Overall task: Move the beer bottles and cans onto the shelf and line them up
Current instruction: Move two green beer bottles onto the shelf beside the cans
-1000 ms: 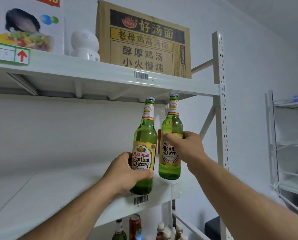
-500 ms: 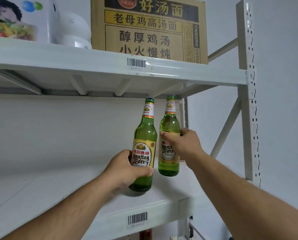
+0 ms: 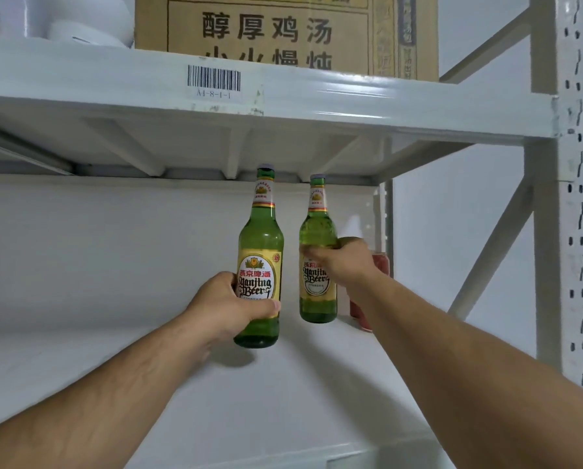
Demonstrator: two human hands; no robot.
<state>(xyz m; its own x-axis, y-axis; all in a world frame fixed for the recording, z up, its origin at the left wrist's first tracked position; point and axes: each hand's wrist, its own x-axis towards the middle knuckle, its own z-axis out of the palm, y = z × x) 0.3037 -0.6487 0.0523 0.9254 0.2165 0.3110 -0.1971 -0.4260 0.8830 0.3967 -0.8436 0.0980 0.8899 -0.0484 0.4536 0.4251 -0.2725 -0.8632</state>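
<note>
Two green beer bottles [image 3: 259, 265] [image 3: 317, 252], one in each of my hands. Two red cans [image 3: 381, 264] [image 3: 356, 308] just right of the bottles, partly hidden. One cardboard box [image 3: 283, 32] above them, one barcode label [image 3: 214, 79].

Stockroom: barcoded metal shelving [image 3: 283, 96], noodle carton [image 3: 283, 28] stored above.

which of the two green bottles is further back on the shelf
The bottle in the right hand: that bottle sits deeper, beside the red can.
</note>
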